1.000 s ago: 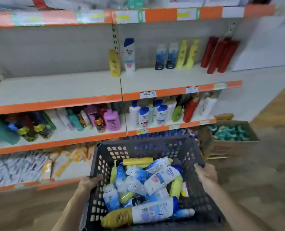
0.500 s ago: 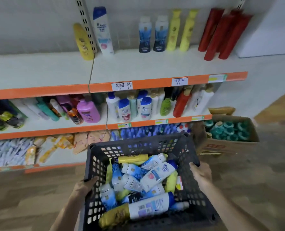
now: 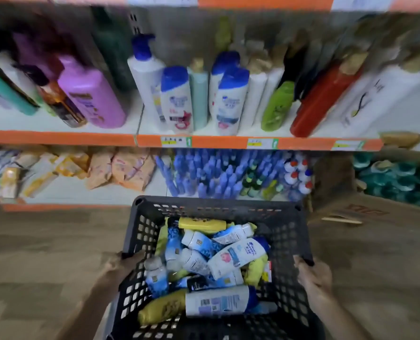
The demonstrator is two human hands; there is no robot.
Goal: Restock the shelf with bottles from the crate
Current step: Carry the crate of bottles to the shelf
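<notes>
Brown wood-pattern floor (image 3: 44, 253) lies under and to both sides of the black perforated plastic crate (image 3: 218, 204) you hold in front of you. Your left hand (image 3: 120, 263) grips the crate's left rim, fingers curled over the edge. Your right hand (image 3: 313, 273) grips the crate's right rim the same way, thumb side toward you.

Inside the crate is a loose pile of bottles lying on their sides:
- A yellow plastic bottle (image 3: 201, 223) lies against the crate's far wall.
- A white bottle with a blue cap and pink label (image 3: 238, 256) sits on top near the crate's middle.
- A large white-and-yellow bottle with a barcode (image 3: 204, 303) lies across the crate's near end.

Beyond the crate stands the white shelf with an orange front edge (image 3: 56, 138). It carries upright bottles: a purple pump bottle (image 3: 91, 94) to the far left of the crate, white blue-capped bottles (image 3: 177, 99) straight beyond it, and a green bottle (image 3: 277, 106) and a red bottle (image 3: 324, 99) to the far right. Small blue bottles (image 3: 216, 175) crowd the lower shelf just beyond the crate's far wall. Right of the crate is a brown cardboard box (image 3: 375, 212) of teal items; blur hides what they are.
</notes>
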